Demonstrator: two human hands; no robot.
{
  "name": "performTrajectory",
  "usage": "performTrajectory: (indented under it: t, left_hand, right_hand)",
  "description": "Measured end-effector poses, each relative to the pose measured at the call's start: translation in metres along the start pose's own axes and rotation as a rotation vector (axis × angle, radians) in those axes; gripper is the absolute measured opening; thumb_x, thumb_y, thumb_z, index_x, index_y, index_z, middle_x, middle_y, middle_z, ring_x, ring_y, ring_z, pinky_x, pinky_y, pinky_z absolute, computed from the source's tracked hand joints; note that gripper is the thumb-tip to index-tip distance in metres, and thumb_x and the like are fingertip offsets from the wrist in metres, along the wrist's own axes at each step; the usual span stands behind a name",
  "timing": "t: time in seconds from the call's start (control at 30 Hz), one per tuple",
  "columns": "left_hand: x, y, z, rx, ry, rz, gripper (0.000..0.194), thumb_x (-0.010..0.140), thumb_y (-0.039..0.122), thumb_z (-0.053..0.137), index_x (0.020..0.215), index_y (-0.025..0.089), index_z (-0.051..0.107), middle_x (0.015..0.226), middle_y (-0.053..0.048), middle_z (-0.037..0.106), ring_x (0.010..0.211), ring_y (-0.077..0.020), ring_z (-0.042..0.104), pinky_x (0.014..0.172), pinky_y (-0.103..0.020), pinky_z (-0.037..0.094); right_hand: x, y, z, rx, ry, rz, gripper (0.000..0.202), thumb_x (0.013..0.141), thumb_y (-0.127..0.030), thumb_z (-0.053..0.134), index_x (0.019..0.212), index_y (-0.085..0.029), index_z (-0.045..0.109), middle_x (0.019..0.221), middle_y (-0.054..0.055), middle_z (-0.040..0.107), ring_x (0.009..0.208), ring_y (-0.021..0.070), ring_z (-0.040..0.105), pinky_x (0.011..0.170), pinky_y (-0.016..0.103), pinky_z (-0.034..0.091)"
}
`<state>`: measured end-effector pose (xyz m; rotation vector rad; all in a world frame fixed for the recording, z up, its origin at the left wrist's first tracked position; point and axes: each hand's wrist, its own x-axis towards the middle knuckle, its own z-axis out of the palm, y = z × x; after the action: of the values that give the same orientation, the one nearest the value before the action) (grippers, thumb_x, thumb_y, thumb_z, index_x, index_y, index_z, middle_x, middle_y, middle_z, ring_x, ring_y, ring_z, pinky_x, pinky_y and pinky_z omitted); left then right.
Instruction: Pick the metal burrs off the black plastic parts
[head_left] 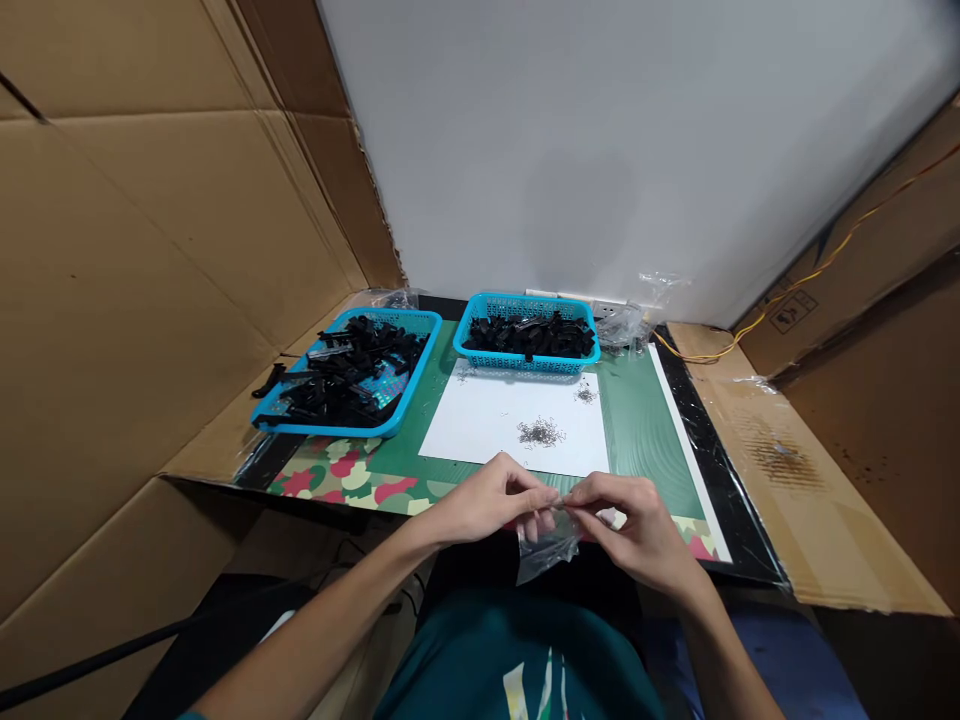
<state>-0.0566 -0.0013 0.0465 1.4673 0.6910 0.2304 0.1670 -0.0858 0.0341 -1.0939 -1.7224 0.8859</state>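
A pale wall (600, 110) rises beyond the worktop, with cardboard panels (135, 230) on both flanks; I take the white sheet (476, 420) lying on the green mat (645, 430) as my landmark. From here I see the left hand (487, 500) and right hand (634, 515) at the near side of the sheet, their fingertips almost meeting. A clear plastic bag (547, 557) hangs beneath them, just over the mat's near edge. The left thumb and fingers are pinched on the bag's upper part; the right ones are pressed together on its top edge too, though I cannot tell whether a small piece sits between them. On the sheet lies a pile of tiny dark pieces (538, 432), with a smaller cluster (585, 395) toward its far right corner. Behind the sheet stands a blue basket (555, 366) of black parts (529, 335); left of it, a wider blue tray (352, 432) holds more.
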Motion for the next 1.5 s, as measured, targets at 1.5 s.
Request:
performTrajectory:
  t: [1.5]
  left_hand:
    - [0.003, 0.008, 0.017, -0.075, 0.141, 0.022, 0.055, 0.090, 0.061, 0.072, 0.091, 0.007, 0.082, 0.080, -0.014, 0.079, 0.064, -0.0180, 0.070, 0.061, -0.025, 0.054]
  right_hand:
    - [0.006, 0.006, -0.003, 0.118, 0.148, 0.064, 0.009, 0.094, -0.019, 0.069, 0.090, -0.021, 0.077, 0.094, 0.006, 0.078, 0.086, 0.0195, 0.074, 0.072, 0.028, 0.057]
